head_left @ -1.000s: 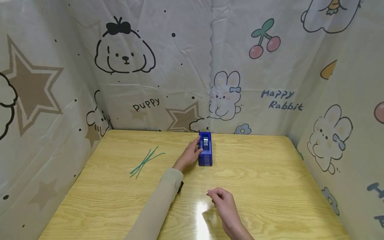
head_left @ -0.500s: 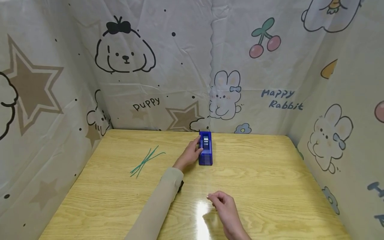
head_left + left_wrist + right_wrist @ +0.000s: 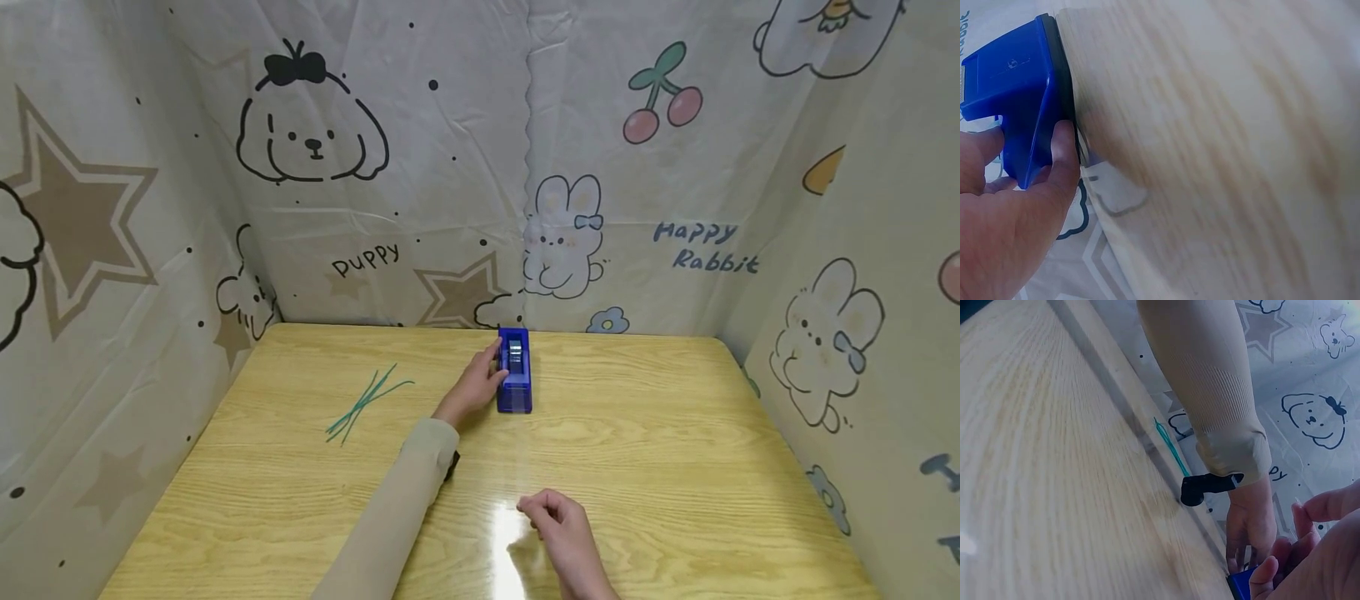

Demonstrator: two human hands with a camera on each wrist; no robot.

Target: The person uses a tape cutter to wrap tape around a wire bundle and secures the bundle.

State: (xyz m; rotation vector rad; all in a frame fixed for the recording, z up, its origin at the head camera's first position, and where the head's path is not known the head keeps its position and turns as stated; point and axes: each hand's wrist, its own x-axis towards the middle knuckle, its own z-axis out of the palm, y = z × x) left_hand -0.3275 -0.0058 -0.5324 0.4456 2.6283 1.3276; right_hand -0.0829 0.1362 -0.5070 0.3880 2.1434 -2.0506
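Observation:
A blue tape dispenser (image 3: 514, 398) stands near the table's back edge. My left hand (image 3: 472, 387) grips its left side; in the left wrist view, the thumb and fingers wrap round the dispenser's narrow part (image 3: 1019, 140). From the dispenser's front, a faint strip of clear tape (image 3: 522, 454) stretches toward me. Its near end is pinched between thumb and forefinger of my right hand (image 3: 564, 533), which is above the table's front middle. The tape is see-through and hard to make out. In the right wrist view, the right hand (image 3: 1329, 550) partly covers the dispenser.
Several thin green strands (image 3: 363, 406) lie crossed on the wooden table (image 3: 660, 467), left of my left forearm. A printed cloth (image 3: 457, 167) encloses the back and both sides. A black wrist camera mount (image 3: 1200, 487) sits at the left cuff.
My right hand has drawn slightly back toward me, lengthening the tape strip. The left hand and the dispenser have stayed in place.

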